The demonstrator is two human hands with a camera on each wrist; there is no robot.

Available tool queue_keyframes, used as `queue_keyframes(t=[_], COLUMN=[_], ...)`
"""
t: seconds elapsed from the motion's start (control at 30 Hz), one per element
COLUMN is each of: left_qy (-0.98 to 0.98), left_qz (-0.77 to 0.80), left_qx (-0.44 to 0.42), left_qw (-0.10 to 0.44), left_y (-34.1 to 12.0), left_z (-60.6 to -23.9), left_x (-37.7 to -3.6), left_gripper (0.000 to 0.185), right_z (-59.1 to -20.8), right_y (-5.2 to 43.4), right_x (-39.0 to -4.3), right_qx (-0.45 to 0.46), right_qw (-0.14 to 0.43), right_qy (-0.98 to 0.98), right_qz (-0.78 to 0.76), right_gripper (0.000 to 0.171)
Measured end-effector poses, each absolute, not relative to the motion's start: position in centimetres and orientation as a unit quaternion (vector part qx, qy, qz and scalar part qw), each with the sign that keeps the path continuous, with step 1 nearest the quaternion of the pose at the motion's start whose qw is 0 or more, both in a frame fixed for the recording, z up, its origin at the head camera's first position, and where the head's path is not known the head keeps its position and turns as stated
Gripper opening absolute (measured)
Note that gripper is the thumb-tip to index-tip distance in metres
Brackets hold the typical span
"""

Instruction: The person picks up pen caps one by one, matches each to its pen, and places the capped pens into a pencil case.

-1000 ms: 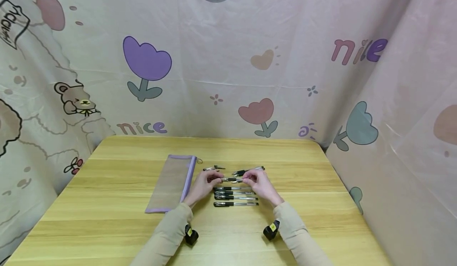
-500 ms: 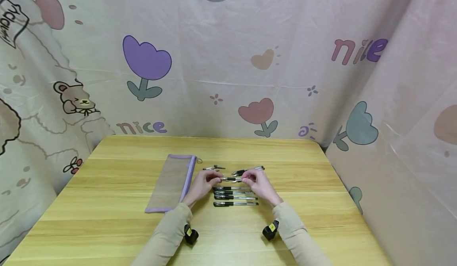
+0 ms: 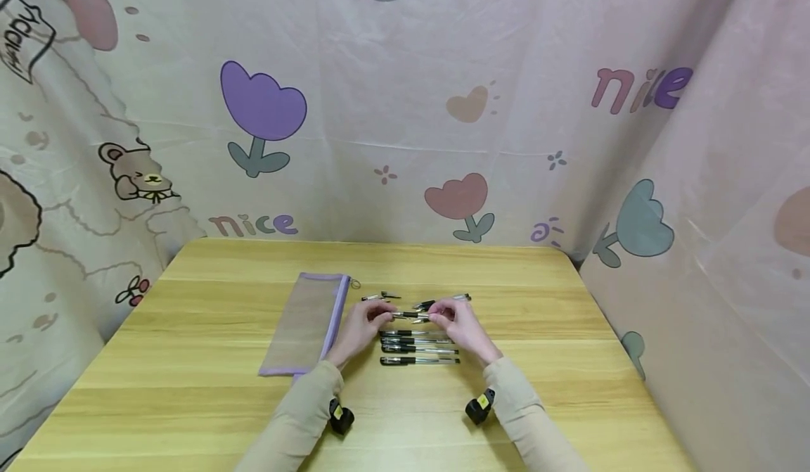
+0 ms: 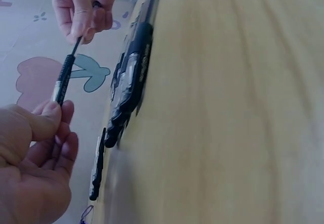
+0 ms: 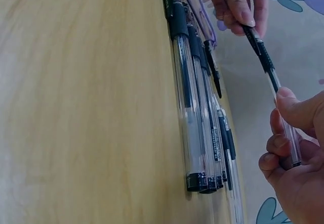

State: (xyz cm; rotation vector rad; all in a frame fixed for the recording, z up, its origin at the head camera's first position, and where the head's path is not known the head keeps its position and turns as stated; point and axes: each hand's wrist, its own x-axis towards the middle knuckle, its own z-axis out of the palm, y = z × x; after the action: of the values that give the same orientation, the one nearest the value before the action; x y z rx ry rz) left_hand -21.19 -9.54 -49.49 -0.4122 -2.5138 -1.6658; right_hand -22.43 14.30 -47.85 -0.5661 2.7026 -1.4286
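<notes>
A gel pen [image 3: 411,315] with a clear barrel and black grip is held level between both hands, above the table. My left hand [image 3: 362,326] pinches its black cap end between thumb and fingers. At the other end, my right hand [image 3: 460,326] grips the clear barrel, with thumb and curled fingers around it in the right wrist view. Just nearer than the hands, several like pens [image 3: 419,350] lie side by side with black caps to the left. Beyond the hands lie more pens [image 3: 443,302] at a slant and a small group of pens [image 3: 380,296].
A see-through pouch [image 3: 300,328] with purple edging and a zip lies flat left of the left hand. Its ring [image 3: 355,284] sits at the far corner. The wooden table [image 3: 190,359] ends at a printed curtain [image 3: 367,127] at the back and sides.
</notes>
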Motion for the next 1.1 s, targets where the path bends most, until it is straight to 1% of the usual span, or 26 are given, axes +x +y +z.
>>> queue_keyframes(t=[0.3, 0.47, 0.7, 0.9, 1.1], left_qy=[-0.821, -0.816, -0.822, -0.851, -0.878], left_qz=[-0.555, -0.565, -0.560, -0.512, -0.465], left_qx=[-0.133, -0.119, -0.102, -0.116, -0.112], left_qw=[0.030, 0.030, 0.014, 0.031, 0.024], left_y=[-10.2, -10.6, -10.7, -10.4, -10.1], left_z=[-49.4, -49.2, -48.9, -49.2, -49.5], left_x=[-21.5, -21.6, -21.6, -21.4, -21.3], left_gripper=[0.014, 0.016, 0.019, 0.013, 0.009], right_z=[-48.2, -48.5, -49.0, -49.4, -49.6], right_y=[14.8, 16.1, 17.3, 18.0, 18.3], right_x=[-22.5, -22.7, -22.9, -22.9, -23.0], right_qx=[-0.182, -0.176, -0.148, -0.145, -0.172], right_qw=[0.043, 0.034, 0.021, 0.015, 0.001], right_qy=[0.861, 0.857, 0.863, 0.873, 0.888], right_qz=[-0.473, -0.483, -0.483, -0.466, -0.426], right_gripper=[0.015, 0.016, 0.018, 0.015, 0.010])
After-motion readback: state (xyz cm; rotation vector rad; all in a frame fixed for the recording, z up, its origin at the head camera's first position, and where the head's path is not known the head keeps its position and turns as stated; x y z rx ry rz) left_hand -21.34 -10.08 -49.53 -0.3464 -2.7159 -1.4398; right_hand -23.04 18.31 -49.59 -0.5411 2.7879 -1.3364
